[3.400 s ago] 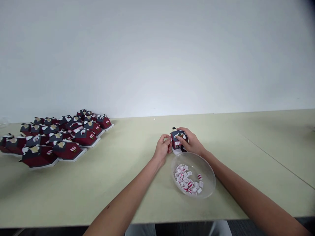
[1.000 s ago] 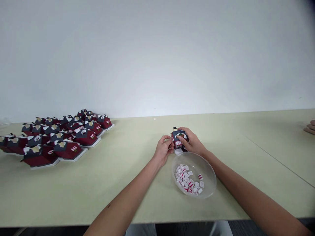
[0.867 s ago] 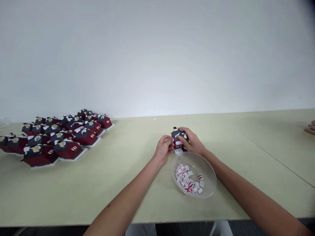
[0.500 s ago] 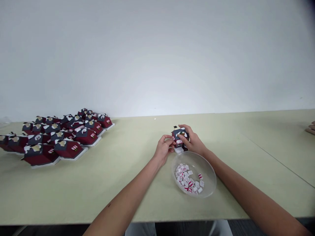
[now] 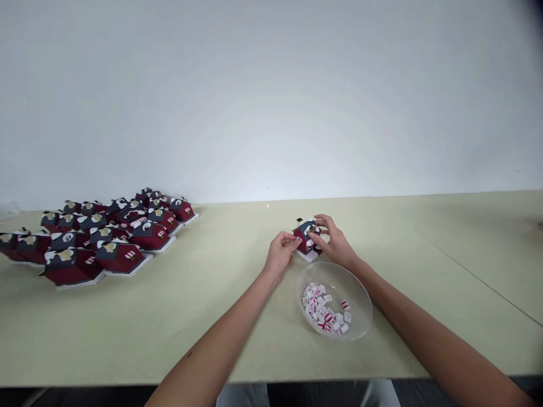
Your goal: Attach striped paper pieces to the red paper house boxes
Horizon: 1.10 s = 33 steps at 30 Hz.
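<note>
A small toy house (image 5: 304,232) with dark red walls, a dark snow-capped roof and a white base stands on the table beyond the bowl. My right hand (image 5: 337,244) grips it from the right, thumb at the front and fingers behind the roof. At its left wall, my left hand (image 5: 280,252) pinches a small white piece (image 5: 298,240) between thumb and fingertips; its details are too small to make out. Just nearer to me sits a clear round bowl (image 5: 360,325) with several small white and red-striped pieces (image 5: 321,303) heaped mostly toward its left side.
Many similar finished-looking red houses (image 5: 119,257) stand close together at the left of the pale table (image 5: 203,316). A plain wall (image 5: 271,102) rises behind the table. A seam (image 5: 475,275) runs across the tabletop on the right.
The toy house has turned slightly, showing more of its red left wall. My left fingers have drawn into a pinch at that wall, and my right fingers have shifted a little on the roof.
</note>
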Available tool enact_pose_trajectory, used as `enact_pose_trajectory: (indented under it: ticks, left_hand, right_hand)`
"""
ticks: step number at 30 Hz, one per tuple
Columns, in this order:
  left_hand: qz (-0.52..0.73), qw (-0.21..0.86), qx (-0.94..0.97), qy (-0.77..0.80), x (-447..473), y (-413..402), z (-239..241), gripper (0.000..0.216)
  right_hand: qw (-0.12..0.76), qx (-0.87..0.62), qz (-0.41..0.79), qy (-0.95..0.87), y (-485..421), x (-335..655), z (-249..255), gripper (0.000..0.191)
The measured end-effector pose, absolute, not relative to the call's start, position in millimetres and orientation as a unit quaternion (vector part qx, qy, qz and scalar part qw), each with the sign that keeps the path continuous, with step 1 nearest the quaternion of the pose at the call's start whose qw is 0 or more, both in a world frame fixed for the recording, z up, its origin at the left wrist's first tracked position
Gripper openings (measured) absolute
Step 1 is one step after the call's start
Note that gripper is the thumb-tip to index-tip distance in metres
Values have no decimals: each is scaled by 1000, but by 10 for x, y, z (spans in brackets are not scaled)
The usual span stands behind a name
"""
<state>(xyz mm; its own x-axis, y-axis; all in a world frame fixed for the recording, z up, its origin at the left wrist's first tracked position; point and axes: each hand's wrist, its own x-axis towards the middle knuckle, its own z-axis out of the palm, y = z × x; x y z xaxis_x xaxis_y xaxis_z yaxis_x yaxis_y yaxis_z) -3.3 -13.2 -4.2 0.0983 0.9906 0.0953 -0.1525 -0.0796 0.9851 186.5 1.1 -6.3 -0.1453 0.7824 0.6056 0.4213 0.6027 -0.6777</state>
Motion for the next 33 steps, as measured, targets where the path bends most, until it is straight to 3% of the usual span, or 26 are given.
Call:
enact_pose_trajectory:
  ticks: [5, 9, 15, 21, 28, 33]
  left_hand:
    - [547, 472, 550, 419, -47, -120, -53, 36]
    - [568, 386, 585, 432, -68, -128, -48, 48]
    - [519, 376, 659, 394, -84, -192, -4, 65]
    - [468, 285, 762, 345, -69, -236, 36, 74]
    - [425, 199, 808, 356, -59, -250, 38, 80]
    - [413, 186, 818, 354, -54, -273, 66, 79]
  right_hand:
    - [505, -355, 264, -741, -3, 1896, -41, 41]
    - [500, -348, 321, -725, -36, 1898, -5, 46]
    - [514, -363, 361, -689, -100, 1858, 39, 56]
    - [516, -354, 415, -661, -107, 1802, 6, 51]
    - [501, -323, 490, -636, -180, 1759, 63, 73]
    - [486, -318, 486, -653, -207, 1749, 80, 75]
